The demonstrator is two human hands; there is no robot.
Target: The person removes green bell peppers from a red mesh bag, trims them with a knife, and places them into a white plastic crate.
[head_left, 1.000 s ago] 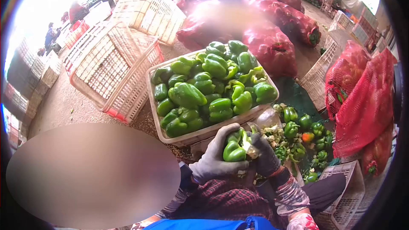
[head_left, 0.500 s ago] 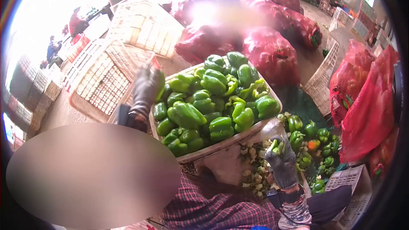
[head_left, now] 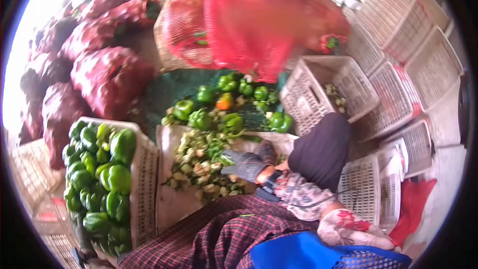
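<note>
My right hand [head_left: 245,166], in a grey glove, reaches left over a heap of pale pepper cores and trimmings [head_left: 199,162]. Its thumb and fingers are closed around a small green pepper piece [head_left: 227,159]. Low at the left edge, my left hand [head_left: 81,230] in a dark glove is at the outer side of a white crate [head_left: 145,184]. Its fingers and anything in them are hidden. Green peppers [head_left: 119,178] fill this crate. Beyond the trimmings, loose green peppers [head_left: 200,119] and one partly orange pepper [head_left: 224,101] lie on dark green netting.
Red mesh sacks [head_left: 239,20] stand in front, and more full sacks [head_left: 112,77] are at the upper left. A pale plastic crate [head_left: 303,99] with some trimmings sits beyond my dark-clothed knee [head_left: 321,152]. Stacked crates [head_left: 388,7] line the right side.
The view has swung to the right, so the pepper crate now appears at lower left. My left hand has gone from the crate's upper left corner to low beside it. My right hand is over the trimmings.
</note>
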